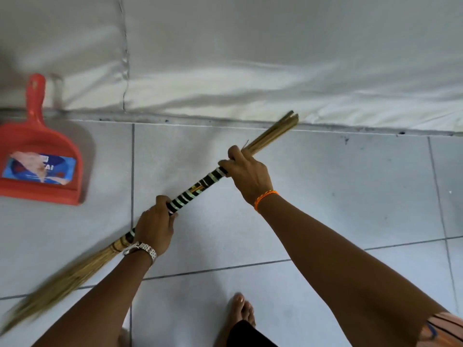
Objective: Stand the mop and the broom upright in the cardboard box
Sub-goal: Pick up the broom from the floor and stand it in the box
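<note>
Straw-coloured and long, the broom point(193, 194) lies slantwise across the view, held off the pale tiled floor point(325, 196) by both hands. Its wrapped grip, banded in black and shiny stripes, runs between the two fists. The left hand point(155, 225) is clenched around the lower part of that grip, just above where the binding gives way to the loose bristles, which fan out blurred toward the bottom left corner. A metal watch point(142, 249) sits on that wrist. The right hand point(246, 174) is clenched higher up, where the striped wrap ends, and the bare stick ends jut out past it toward the white sheet point(275, 58) that hangs down to the floor edge. An orange band point(264, 197) circles the right wrist. Well apart to the left, a red dustpan point(40, 156) lies flat on the tiles, its handle pointing at the sheet. Bare toes point(241, 309) show below the arms
</note>
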Demonstrator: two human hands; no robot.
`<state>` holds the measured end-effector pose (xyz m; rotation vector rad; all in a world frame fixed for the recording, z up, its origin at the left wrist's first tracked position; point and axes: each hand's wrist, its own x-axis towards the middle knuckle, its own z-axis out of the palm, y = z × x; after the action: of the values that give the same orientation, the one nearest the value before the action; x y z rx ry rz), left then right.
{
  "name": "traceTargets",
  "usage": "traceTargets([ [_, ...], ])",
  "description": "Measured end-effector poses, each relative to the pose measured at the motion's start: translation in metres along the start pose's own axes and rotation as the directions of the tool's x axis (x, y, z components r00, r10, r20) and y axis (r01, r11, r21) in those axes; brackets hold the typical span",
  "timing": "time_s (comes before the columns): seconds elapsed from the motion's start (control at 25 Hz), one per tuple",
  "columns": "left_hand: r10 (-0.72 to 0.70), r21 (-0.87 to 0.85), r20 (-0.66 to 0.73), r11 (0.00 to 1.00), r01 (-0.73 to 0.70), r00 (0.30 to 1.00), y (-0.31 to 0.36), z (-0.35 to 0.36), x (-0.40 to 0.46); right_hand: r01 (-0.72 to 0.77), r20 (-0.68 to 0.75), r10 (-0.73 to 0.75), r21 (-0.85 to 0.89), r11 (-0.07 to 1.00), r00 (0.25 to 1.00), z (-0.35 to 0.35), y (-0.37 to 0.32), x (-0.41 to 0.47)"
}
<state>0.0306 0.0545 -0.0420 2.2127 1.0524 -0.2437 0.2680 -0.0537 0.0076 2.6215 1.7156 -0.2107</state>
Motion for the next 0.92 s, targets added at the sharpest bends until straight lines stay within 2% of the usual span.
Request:
traceTargets([
  [0.08, 0.002, -0.087, 0.008, 0.996, -0.001, 1.000, 0.033, -0.045, -0.014, -0.116, -0.066, 0.133, 0.211, 0.970, 0.989, -0.063, -0.008, 0.010],
  [0.12, 0.021, -0.112, 0.012, 0.993, -0.019, 1.000, 0.050, -0.072, -0.025, -0.131, -0.103, 0.181, 0.368, 0.921, 0.978, -0.097, -0.015, 0.014],
  [0.2, 0.019, -0.151, -0.017, 0.988, -0.021, 1.000, 0.085, -0.127, -0.037, -0.114, -0.166, 0.306, 0.683, 0.721, 0.937, -0.174, -0.027, 0.023],
  [0.24, 0.011, -0.183, -0.048, 0.983, -0.019, 0.999, 0.106, -0.161, -0.043, -0.106, -0.187, 0.373, 0.761, 0.641, 0.909, -0.222, -0.036, 0.028],
  [0.32, 0.024, -0.235, -0.101, 0.971, -0.047, 0.995, 0.149, -0.226, -0.063, -0.045, -0.294, 0.461, 0.803, 0.594, 0.838, -0.312, -0.067, 0.031],
  [0.36, 0.014, -0.273, -0.140, 0.961, -0.052, 0.990, 0.182, -0.291, -0.094, 0.046, -0.372, 0.444, 0.806, 0.591, 0.815, -0.396, -0.085, 0.023],
  [0.4, 0.005, -0.316, -0.155, 0.947, -0.054, 0.988, 0.206, -0.341, -0.119, 0.075, -0.406, 0.449, 0.802, 0.592, 0.796, -0.460, -0.099, 0.013],
  [0.44, 0.009, -0.334, -0.136, 0.941, -0.054, 0.991, 0.218, -0.356, -0.127, 0.086, -0.431, 0.489, 0.810, 0.581, 0.758, -0.475, -0.108, 0.011],
  [0.52, 0.057, -0.337, -0.129, 0.936, -0.097, 0.990, 0.231, -0.367, -0.127, 0.131, -0.442, 0.598, 0.862, 0.490, 0.668, -0.496, -0.123, 0.016],
  [0.6, 0.067, -0.397, -0.216, 0.905, -0.150, 0.974, 0.261, -0.420, -0.166, 0.259, -0.456, 0.619, 0.886, 0.385, 0.640, -0.579, -0.146, 0.004],
  [0.68, 0.042, -0.407, -0.324, 0.896, -0.179, 0.945, 0.280, -0.480, -0.205, 0.370, -0.414, 0.639, 0.905, 0.212, 0.648, -0.661, -0.184, 0.004],
  [0.76, -0.020, -0.451, -0.392, 0.876, -0.173, 0.920, 0.279, -0.537, -0.230, 0.375, -0.344, 0.581, 0.924, 0.070, 0.738, -0.728, -0.228, 0.011],
  [0.8, -0.054, -0.469, -0.406, 0.869, -0.157, 0.912, 0.273, -0.564, -0.245, 0.369, -0.363, 0.506, 0.925, 0.092, 0.782, -0.754, -0.254, 0.011],
  [0.88, -0.080, -0.465, -0.430, 0.874, -0.145, 0.899, 0.252, -0.607, -0.271, 0.376, -0.443, 0.335, 0.893, 0.249, 0.831, -0.783, -0.302, 0.012],
  [0.92, -0.082, -0.464, -0.450, 0.872, -0.154, 0.889, 0.236, -0.627, -0.282, 0.399, -0.471, 0.267, 0.872, 0.283, 0.841, -0.793, -0.327, 0.013],
])
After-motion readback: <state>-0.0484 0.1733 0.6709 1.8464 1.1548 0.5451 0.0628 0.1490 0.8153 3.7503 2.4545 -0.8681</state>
